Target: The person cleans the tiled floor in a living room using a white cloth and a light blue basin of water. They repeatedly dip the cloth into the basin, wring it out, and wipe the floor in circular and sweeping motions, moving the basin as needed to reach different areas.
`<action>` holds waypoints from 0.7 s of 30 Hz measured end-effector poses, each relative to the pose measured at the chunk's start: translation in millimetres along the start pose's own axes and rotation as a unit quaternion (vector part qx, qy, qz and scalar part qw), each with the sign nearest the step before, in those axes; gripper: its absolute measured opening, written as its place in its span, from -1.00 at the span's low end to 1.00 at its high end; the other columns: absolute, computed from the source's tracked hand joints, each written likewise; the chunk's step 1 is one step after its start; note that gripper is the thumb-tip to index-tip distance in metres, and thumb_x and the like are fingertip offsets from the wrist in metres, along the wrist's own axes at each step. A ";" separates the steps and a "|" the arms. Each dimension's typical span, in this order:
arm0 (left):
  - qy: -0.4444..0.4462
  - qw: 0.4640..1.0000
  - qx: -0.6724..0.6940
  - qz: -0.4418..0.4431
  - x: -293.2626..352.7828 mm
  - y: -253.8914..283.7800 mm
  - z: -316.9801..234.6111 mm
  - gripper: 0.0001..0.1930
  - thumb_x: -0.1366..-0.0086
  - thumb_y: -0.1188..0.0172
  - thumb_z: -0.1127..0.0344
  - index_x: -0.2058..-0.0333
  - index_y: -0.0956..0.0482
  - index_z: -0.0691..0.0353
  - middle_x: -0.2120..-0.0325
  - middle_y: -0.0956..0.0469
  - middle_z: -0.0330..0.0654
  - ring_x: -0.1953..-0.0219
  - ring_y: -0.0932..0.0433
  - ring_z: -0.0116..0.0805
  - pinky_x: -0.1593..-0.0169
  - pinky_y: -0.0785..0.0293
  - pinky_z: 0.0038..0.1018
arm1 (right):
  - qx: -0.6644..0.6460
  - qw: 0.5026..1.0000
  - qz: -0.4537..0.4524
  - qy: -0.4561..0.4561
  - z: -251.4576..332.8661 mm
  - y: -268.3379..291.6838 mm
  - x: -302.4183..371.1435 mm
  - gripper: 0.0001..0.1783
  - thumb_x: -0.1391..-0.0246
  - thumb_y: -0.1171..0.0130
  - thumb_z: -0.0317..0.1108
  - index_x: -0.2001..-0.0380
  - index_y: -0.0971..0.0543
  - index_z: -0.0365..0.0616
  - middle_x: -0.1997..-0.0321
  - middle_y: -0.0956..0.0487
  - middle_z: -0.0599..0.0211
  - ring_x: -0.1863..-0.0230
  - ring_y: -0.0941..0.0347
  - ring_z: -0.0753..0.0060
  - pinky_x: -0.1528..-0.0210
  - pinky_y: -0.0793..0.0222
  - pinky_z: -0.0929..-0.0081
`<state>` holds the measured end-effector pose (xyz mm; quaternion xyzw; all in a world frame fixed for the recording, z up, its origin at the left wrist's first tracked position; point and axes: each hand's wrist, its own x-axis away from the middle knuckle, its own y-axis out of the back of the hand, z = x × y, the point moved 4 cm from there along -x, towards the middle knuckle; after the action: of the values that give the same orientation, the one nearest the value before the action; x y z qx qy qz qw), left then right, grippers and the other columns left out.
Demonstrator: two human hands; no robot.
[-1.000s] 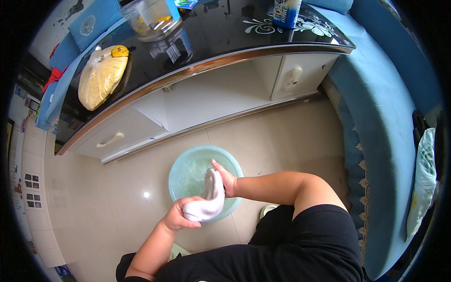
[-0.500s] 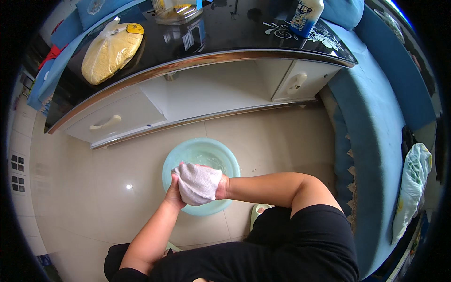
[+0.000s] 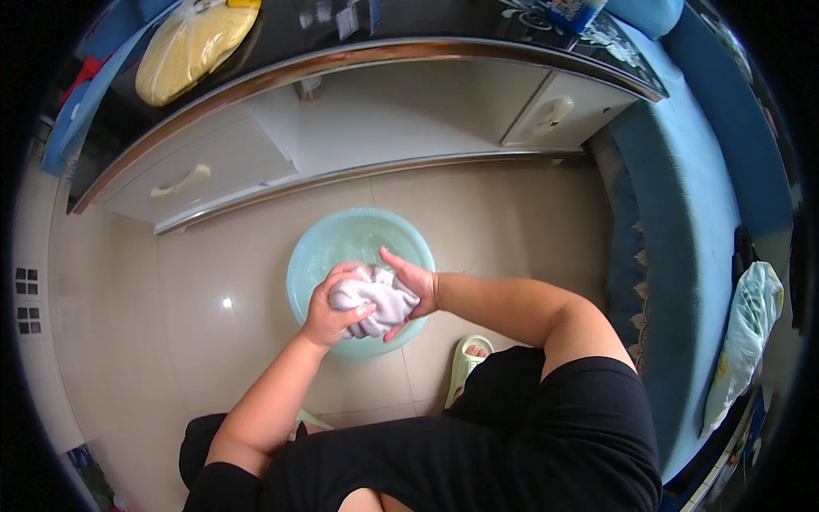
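A crumpled, pale lilac cloth [image 3: 380, 303] is bunched up over a light-blue plastic basin [image 3: 300, 247] on the floor. My left hand [image 3: 328, 307] grips the cloth from its left side, thumb across the front and fingers over the top. Against the cloth's right side rests my right hand [image 3: 416, 286], its thumb stretched upward and its fingers spread; part of them is hidden behind the cloth. Clear water [image 3: 363, 237] with some bubbles or glints shows in the far part of the basin.
Beyond the basin stands a low table [image 3: 333, 60] with a black top and white drawers. On it are a bag of yellow grains [image 3: 192, 51] and a blue-and-white bottle [image 3: 576, 13]. A blue-covered sofa [image 3: 682, 222] runs along the right. My slippered foot [image 3: 465, 363] is near the basin.
The cloth has gone from a smooth, spread bundle to a crumpled wad. My left hand has closed over it, and the right has spread its fingers. The view has shifted slightly.
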<state>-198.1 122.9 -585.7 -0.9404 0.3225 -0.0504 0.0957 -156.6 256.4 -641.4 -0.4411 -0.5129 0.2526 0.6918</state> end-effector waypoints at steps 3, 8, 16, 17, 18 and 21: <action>0.018 0.994 0.001 -0.103 -9.6 -16.8 -11.2 -0.67 0.10 -0.32 0.46 0.30 -0.47 0.26 0.29 -0.47 -0.21 0.20 -0.44 -0.36 0.08 -0.36 -0.48 | -0.010 0.991 -0.058 0.124 11.7 14.9 -14.7 -0.35 0.09 0.08 0.37 0.16 -0.44 0.08 0.08 -0.49 0.31 0.04 -0.41 0.21 0.02 -0.30 0.00; 0.134 0.937 0.205 -0.249 -3.6 19.9 17.0 -0.75 -0.07 -0.22 0.30 0.31 -0.42 0.26 0.37 -0.48 -0.21 0.32 -0.48 -0.39 0.20 -0.43 -0.43 | 0.056 0.949 -0.185 0.249 32.9 -22.8 -2.5 -0.57 0.12 -0.18 -0.09 0.25 -0.46 -0.18 0.22 -0.51 0.20 0.20 -0.46 0.31 0.13 -0.37 0.38; 0.284 0.895 0.308 -0.151 -8.7 8.6 13.5 -0.74 -0.21 0.03 0.18 0.24 -0.41 0.23 0.32 -0.46 -0.13 0.31 -0.51 -0.29 0.27 -0.51 -0.38 | 0.408 0.776 -0.242 0.416 37.0 -79.2 17.2 -0.71 0.22 -0.11 -0.26 0.40 -0.48 -0.23 0.37 -0.49 0.21 0.33 -0.43 0.30 0.27 -0.36 0.41; 0.269 0.911 0.291 -0.113 -11.9 6.9 7.3 -0.74 -0.21 0.04 0.19 0.24 -0.41 0.24 0.32 -0.46 -0.12 0.30 -0.51 -0.28 0.27 -0.50 -0.38 | 0.489 0.712 -0.226 0.451 39.3 -88.7 19.3 -0.74 0.24 -0.12 -0.31 0.43 -0.48 -0.22 0.36 -0.48 0.20 0.34 -0.42 0.27 0.26 -0.36 0.41; 0.256 0.923 0.275 -0.076 -12.0 5.6 5.1 -0.74 -0.22 0.05 0.19 0.23 -0.41 0.25 0.31 -0.46 -0.12 0.30 -0.51 -0.28 0.27 -0.50 -0.38 | 0.563 0.641 -0.208 0.478 38.1 -98.0 20.9 -0.77 0.26 -0.13 -0.35 0.45 -0.48 -0.22 0.34 -0.48 0.18 0.35 -0.41 0.25 0.26 -0.36 0.41; 0.237 0.923 0.300 -0.039 -19.2 21.3 18.8 -0.71 -0.22 0.05 0.21 0.16 -0.40 0.26 0.28 -0.46 -0.12 0.27 -0.50 -0.28 0.27 -0.48 -0.39 | 0.676 0.485 -0.144 0.536 40.7 -124.0 28.5 -0.76 0.36 -0.18 -0.35 0.49 -0.50 -0.17 0.35 -0.45 0.18 0.35 -0.38 0.13 0.28 -0.36 0.34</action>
<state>-222.9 121.1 -609.1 -0.8398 0.2691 -0.3702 0.2920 -197.5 233.6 -516.3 0.1923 0.2292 0.1331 0.9449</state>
